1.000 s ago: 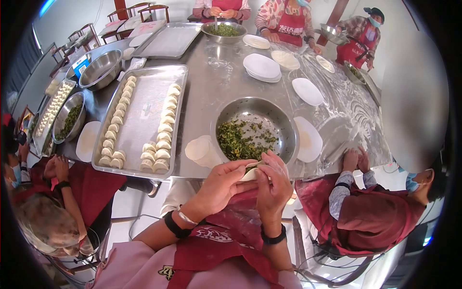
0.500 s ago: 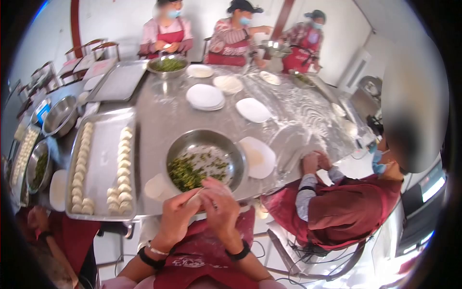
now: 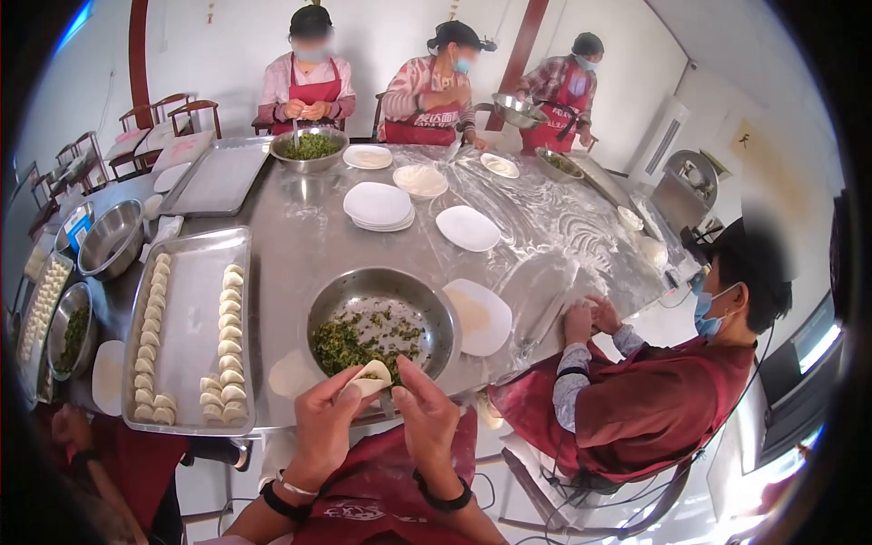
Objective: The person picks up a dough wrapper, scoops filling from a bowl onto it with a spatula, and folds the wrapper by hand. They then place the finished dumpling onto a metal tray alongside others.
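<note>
My left hand (image 3: pixel 325 425) pinches a half-folded dumpling (image 3: pixel 370 377) with green filling showing, held just above the near rim of a steel bowl (image 3: pixel 436 313) of chopped green filling. My right hand (image 3: pixel 427 420) sits close beside the dumpling, fingertips at its right edge. To the left lies a metal tray (image 3: pixel 191 309) with two rows of finished dumplings. A few round wrappers (image 3: pixel 292 373) rest between the tray and the bowl.
A floured steel table (image 3: pixel 300 227) carries white plates (image 3: pixel 377 204), more bowls of filling (image 3: pixel 311 145) and an empty tray (image 3: pixel 218 177). A person in a red apron (image 3: pixel 654 400) works at my right; three others stand across the table; another sits at my left.
The view has tilted up, showing the people across the table. My hands have dropped lower in view and the dumpling's fold is more closed.
</note>
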A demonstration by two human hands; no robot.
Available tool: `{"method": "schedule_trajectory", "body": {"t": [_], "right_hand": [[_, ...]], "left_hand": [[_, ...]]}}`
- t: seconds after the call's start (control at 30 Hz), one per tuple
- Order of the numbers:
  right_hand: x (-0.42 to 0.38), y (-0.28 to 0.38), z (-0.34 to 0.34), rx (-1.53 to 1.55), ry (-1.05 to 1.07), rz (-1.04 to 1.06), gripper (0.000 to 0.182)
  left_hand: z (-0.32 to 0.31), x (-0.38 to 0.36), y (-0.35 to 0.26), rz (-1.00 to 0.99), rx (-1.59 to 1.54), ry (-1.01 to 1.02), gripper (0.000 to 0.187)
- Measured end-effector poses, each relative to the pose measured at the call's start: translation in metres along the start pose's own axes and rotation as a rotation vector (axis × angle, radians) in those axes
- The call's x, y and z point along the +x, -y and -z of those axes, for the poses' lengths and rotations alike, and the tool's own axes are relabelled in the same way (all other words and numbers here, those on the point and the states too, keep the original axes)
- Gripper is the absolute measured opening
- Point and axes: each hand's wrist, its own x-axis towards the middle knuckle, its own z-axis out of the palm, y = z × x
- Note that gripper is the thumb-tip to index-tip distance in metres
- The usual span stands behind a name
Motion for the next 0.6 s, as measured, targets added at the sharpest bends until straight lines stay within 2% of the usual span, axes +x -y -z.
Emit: {"method": "schedule_trajectory", "body": {"t": [0.1, 0.2, 0.27, 0.5, 0.6], "right_hand": [[0.0, 0.013, -0.002, -0.09, -0.007, -0.113, 0.038], [-0.002, 0.016, -0.008, 0.065, -0.02, -0.203, 0.039], [-0.004, 0.019, -0.012, 0.107, 0.005, -0.172, 0.039], [-0.006, 0.02, -0.02, 0.191, -0.013, -0.131, 0.037], [-0.005, 0.021, -0.02, 0.121, -0.019, -0.144, 0.036]], "left_hand": [[0.001, 0.001, 0.002, -0.023, 0.022, 0.007, 0.038], [0.008, -0.002, 0.005, -0.036, 0.063, 0.007, 0.039], [0.01, -0.003, 0.013, -0.06, -0.049, 0.018, 0.039], [0.011, -0.003, 0.019, -0.088, -0.106, 0.012, 0.04], [0.008, -0.002, 0.019, -0.1, -0.12, -0.005, 0.04]]}}
